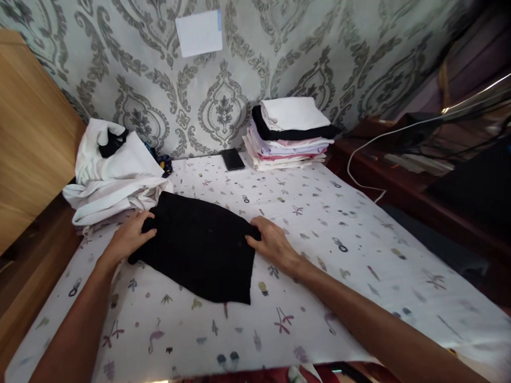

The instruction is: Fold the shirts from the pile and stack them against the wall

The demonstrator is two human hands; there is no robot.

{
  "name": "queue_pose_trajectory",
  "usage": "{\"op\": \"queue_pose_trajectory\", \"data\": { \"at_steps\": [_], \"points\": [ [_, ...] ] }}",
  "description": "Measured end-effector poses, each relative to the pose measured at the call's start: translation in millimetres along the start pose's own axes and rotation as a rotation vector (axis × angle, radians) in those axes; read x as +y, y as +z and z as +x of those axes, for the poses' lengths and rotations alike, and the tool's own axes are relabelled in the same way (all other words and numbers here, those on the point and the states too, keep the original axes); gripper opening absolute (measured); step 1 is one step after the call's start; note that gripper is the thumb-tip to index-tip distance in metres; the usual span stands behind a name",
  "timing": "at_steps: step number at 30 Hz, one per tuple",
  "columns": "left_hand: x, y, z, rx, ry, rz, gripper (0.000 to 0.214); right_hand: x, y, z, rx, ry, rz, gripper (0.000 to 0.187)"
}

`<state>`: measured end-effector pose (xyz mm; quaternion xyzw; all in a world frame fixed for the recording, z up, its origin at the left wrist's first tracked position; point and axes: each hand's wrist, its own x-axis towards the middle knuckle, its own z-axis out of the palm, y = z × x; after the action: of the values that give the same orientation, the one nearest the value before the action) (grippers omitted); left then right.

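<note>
Black cloth, one piece, held by both hands

Principal item: black cloth (199, 246), lying between my two hands on the patterned sheet (227, 342).
Left hand (134, 235): closed in a pinch on the cloth's left edge, thumb uppermost.
Right hand (274, 244): closed in a pinch on its far right corner; the near right corner lies free on the near side of this hand.
Beyond the left hand: loose white cloth heap (122, 165); I cannot tell whether it touches the black cloth.
Beyond the right hand, well apart: folded stack (291, 148).
Handling notes: I judge an even, light pull from both hands best, the bowed near edge smoothed straight, corners squared, and the left side guided clear of the heap.
</note>
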<state>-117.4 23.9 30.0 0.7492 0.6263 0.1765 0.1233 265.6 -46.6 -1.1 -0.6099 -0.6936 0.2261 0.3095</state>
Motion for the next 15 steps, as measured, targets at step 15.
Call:
{"op": "queue_pose_trajectory", "data": {
  "at_steps": [15],
  "points": [
    [62.2,-3.0,-45.7,-0.449,-0.078,-0.565,0.035,87.8,-102.0,39.9,0.416,0.514,0.679,0.024]
  ]
}}
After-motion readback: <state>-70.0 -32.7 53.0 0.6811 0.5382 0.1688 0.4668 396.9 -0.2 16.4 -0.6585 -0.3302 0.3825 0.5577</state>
